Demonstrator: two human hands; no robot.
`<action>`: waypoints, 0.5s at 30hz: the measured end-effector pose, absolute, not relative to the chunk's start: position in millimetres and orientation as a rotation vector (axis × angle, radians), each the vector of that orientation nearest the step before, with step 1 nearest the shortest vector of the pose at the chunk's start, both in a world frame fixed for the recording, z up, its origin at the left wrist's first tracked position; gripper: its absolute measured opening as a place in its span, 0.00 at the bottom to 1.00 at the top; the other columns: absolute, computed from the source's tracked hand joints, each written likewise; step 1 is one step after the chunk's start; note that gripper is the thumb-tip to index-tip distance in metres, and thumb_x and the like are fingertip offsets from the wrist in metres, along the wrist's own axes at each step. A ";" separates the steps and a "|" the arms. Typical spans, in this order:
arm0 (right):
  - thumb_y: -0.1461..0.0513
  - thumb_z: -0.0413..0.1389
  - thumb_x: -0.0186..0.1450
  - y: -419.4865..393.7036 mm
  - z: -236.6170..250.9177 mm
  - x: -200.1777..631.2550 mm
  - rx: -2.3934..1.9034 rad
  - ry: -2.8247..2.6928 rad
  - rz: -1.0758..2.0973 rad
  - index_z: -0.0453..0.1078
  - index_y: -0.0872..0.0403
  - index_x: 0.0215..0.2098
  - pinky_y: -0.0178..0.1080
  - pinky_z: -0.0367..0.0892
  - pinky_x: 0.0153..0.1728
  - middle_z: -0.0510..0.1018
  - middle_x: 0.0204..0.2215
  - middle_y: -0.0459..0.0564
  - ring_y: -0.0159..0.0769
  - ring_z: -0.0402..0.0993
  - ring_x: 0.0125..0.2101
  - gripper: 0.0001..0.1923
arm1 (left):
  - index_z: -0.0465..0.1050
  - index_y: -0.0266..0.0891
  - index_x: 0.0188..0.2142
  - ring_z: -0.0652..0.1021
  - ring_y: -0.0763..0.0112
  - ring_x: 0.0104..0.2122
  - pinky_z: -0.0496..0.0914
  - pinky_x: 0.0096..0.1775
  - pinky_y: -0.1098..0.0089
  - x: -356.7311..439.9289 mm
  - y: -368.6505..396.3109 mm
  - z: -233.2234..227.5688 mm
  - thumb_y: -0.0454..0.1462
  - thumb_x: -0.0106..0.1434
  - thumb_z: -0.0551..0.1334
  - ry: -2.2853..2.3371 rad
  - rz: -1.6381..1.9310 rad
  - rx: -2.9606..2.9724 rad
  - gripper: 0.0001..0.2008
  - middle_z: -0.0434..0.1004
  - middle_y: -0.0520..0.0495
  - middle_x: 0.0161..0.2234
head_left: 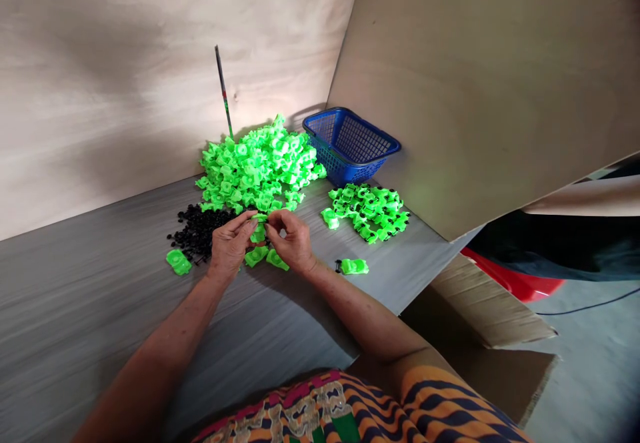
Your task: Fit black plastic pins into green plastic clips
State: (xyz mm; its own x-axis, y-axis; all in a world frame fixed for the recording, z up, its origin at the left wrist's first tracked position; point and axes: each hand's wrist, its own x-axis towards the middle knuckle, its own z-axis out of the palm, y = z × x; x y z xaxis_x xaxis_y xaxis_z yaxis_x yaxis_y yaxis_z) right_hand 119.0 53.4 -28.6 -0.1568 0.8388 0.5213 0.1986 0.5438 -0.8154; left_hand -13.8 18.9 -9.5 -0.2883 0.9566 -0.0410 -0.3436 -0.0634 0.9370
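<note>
My left hand [231, 243] and my right hand [293, 239] meet over the grey tabletop, both pinching one bright green plastic piece [259, 228] between their fingertips. Two more green pieces [264, 257] lie just under my hands. Behind them rises a big heap of green pieces [257, 169]. A pile of small black parts [199, 229] lies left of my left hand. What my right fingers pinch besides the green piece is too small to tell.
A blue mesh basket [350, 144] stands at the back against a slanted board. A smaller group of green pieces with black parts [369, 211] lies right. Single green pieces lie at left [179, 261] and right [354, 267]. A thin rod [223, 89] leans on the wall.
</note>
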 end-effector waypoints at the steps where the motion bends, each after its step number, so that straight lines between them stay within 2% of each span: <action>1: 0.60 0.56 0.63 53.8 -29.5 118.4 -0.883 -1.643 0.756 0.68 0.50 0.32 0.36 0.67 0.34 0.71 0.27 0.43 0.31 0.66 0.27 0.03 | 0.85 0.38 0.37 0.73 0.77 0.23 0.74 0.24 0.75 -14.0 19.2 -10.6 0.48 0.43 0.78 1.141 1.590 0.785 0.24 0.72 0.55 0.22; 7: 0.56 0.57 0.64 55.0 -33.5 116.1 -0.827 -1.534 0.893 0.71 0.51 0.32 0.37 0.69 0.37 0.75 0.30 0.46 0.33 0.70 0.32 0.07 | 0.85 0.37 0.38 0.73 0.77 0.22 0.75 0.24 0.75 -14.9 20.4 -15.2 0.47 0.46 0.77 1.181 1.632 0.800 0.22 0.74 0.54 0.24; 15: 0.52 0.62 0.63 54.3 -34.6 113.1 -0.830 -1.465 0.987 0.73 0.51 0.32 0.37 0.70 0.37 0.76 0.31 0.47 0.34 0.71 0.33 0.11 | 0.85 0.38 0.36 0.75 0.74 0.22 0.75 0.24 0.73 -16.1 19.6 -16.9 0.45 0.49 0.74 1.254 1.654 0.870 0.17 0.75 0.54 0.24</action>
